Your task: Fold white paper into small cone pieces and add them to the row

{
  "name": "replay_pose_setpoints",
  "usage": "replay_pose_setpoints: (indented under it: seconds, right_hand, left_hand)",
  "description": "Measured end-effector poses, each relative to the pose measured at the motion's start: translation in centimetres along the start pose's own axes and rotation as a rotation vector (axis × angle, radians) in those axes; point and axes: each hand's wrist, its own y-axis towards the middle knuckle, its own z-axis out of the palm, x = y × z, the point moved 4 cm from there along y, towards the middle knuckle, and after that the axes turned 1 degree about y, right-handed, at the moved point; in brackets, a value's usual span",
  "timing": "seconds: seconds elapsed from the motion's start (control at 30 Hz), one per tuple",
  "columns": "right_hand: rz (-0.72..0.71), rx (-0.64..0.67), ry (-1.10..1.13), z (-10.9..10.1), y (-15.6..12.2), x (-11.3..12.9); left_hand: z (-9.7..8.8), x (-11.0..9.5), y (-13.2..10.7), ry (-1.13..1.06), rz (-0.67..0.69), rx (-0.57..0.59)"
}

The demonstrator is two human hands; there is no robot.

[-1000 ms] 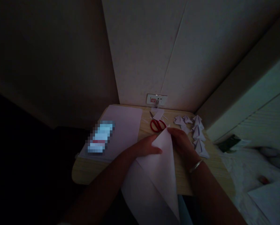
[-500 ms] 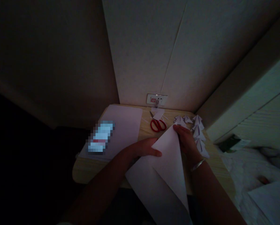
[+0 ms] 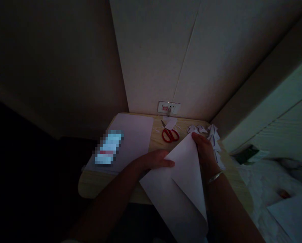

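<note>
A white sheet of paper (image 3: 181,189) is held up over the front of the small wooden table, its upper part folded over into a slanting flap. My left hand (image 3: 161,159) pinches its left edge, thumb on top and the other fingers behind it. At the flap's upper corner, my right hand (image 3: 203,146) grips the paper between thumb and fingers; a silver bracelet is on that wrist. Beyond the paper lie red-handled scissors (image 3: 170,135). Several folded paper pieces (image 3: 213,141) stand along the table's right and back edge, partly hidden by my right hand.
White paper (image 3: 138,135) covers the table's left side, with a lit, blurred phone (image 3: 109,148) on it. Paper scraps (image 3: 171,124) lie by the scissors. A wall socket (image 3: 169,107) is behind the wooden table (image 3: 90,185). At right, another sheet (image 3: 292,216) rests on bedding.
Both hands still hold the paper. My right hand and the flap's corner have shifted slightly right, and the flap's lower edge bulges more. The scissors and phone stay put.
</note>
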Motion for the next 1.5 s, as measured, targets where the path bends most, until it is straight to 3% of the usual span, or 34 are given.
replay_pose_setpoints:
  seconds: [0.3,0.6,1.03,1.33,1.5]
  right_hand:
    - [0.149,0.124,-0.036,1.3,-1.0,-0.2]
    - [0.102,0.085,-0.006,0.6,-0.6,0.2]
    - [0.102,0.07,-0.026,0.7,-0.8,0.5]
    - [0.105,0.132,0.008,1.3,-1.0,0.1]
    - [0.022,0.02,0.098,0.6,-0.4,0.3]
  left_hand:
    - [-0.7,-0.1,-0.1,-0.042,0.016,-0.092]
    - [-0.7,0.0,-0.4,-0.082,0.026,-0.027]
    - [-0.4,-0.5,-0.8,-0.163,0.012,-0.017]
    - [-0.3,0.2,-0.3,-0.206,0.015,-0.067]
    - [-0.3,-0.2,-0.9,-0.12,-0.06,-0.053]
